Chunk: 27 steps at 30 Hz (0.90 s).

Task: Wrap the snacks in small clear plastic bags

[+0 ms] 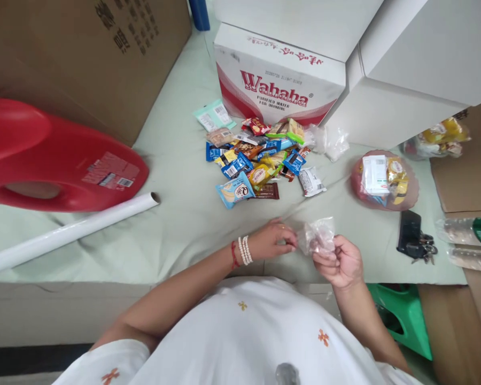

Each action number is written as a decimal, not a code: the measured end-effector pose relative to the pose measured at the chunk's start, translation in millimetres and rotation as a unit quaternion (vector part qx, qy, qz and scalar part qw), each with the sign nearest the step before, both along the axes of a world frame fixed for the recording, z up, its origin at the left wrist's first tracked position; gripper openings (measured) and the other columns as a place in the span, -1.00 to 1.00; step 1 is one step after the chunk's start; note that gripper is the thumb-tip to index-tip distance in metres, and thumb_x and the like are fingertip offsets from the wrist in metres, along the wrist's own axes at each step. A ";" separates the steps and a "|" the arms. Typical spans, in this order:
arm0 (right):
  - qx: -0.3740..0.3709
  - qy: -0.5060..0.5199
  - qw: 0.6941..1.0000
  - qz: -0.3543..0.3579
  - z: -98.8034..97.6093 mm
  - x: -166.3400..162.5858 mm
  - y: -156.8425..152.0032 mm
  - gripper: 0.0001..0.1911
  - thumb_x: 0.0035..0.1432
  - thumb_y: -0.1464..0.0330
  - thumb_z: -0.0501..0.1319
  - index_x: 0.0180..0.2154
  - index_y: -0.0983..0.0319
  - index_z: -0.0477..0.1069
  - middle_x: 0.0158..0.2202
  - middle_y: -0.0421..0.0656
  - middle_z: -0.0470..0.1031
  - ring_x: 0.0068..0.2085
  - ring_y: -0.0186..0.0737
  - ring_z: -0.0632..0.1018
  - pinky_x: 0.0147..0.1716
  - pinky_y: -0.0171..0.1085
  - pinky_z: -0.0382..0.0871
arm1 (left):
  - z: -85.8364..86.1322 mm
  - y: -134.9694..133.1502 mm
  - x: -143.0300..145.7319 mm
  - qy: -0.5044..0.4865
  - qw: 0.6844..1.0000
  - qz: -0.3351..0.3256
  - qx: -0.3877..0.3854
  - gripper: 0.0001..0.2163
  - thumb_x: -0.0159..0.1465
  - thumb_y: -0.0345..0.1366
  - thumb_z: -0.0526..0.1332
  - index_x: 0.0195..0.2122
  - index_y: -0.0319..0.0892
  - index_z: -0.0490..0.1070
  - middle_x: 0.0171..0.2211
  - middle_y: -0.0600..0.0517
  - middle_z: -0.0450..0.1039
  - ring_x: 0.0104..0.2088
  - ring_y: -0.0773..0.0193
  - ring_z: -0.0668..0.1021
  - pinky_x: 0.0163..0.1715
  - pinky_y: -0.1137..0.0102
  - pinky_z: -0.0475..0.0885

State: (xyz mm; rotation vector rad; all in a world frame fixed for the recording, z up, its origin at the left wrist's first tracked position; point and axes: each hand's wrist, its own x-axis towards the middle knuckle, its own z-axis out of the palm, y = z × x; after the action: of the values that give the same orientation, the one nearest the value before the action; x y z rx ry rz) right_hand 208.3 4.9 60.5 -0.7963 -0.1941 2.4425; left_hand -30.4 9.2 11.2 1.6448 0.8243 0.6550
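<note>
My right hand [340, 262] grips a small clear plastic bag [320, 232] between thumb and fingers, above the near edge of the table. On the bag's left side, my left hand [274, 239] has its thumb and fingertips drawn together at the thin film of the bag's edge. The bag looks crumpled, with no snack visible inside. Beyond both hands lies a pile of wrapped snacks [260, 155] in blue, yellow, brown and red wrappers. A light blue snack packet [235, 190] and a white packet [311, 182] lie at its near side.
More clear plastic bags [332, 141] lie right of the pile, before a Wahaha carton [280, 80]. A pink bowl [356, 184] holds packets, near a phone [409, 230] with keys [425, 248]. At left are a red jug [76, 160] and a white tube [76, 230].
</note>
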 end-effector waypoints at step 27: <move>0.125 -0.272 0.946 -0.126 -19.2 -8.7 42.5 -0.68 0.05 0.16 0.46 -0.28 0.26 0.56 -0.37 -0.10 0.62 -0.56 -0.47 0.36 -0.65 -0.50 0.31 | -13.4 -45.3 -24.9 -0.105 0.906 0.332 -0.240 -0.58 0.26 0.16 0.25 -0.36 -0.13 0.30 -0.55 0.22 0.13 -0.57 0.41 0.27 -0.53 0.45 0.26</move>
State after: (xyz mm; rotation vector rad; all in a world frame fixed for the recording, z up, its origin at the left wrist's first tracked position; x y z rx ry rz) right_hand 199.6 47.4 41.2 -1.2743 -0.5599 1.8660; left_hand -55.2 -36.1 -2.2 0.8104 1.2786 0.9819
